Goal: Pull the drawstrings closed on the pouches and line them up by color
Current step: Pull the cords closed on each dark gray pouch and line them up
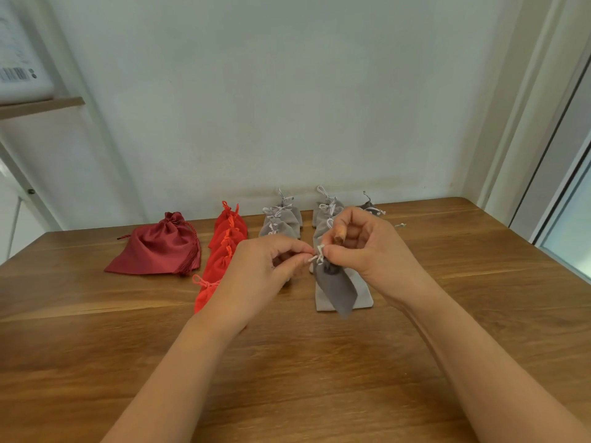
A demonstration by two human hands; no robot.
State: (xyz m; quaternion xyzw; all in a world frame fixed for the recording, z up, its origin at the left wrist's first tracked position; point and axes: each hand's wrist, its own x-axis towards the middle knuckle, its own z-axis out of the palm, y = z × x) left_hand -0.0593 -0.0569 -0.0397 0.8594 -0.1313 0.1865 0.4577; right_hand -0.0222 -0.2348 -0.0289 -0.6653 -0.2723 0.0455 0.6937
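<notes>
Big pouch (153, 251) sits left on the table (287, 362). Three pouch rows (281, 223) run back, right of it. Lone pouch (367, 206) back right.

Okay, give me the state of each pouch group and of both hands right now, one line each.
dark grey pouch: lifted, hanging from its white drawstrings, mouth gathered
left hand: pinching a drawstring
right hand: pinching a drawstring
dark red pouch: drawn closed, lying alone
red pouches: closed, lined in a row
light grey pouches: two rows, visible tops closed
far dark grey pouch: closed, lying at the back
</notes>
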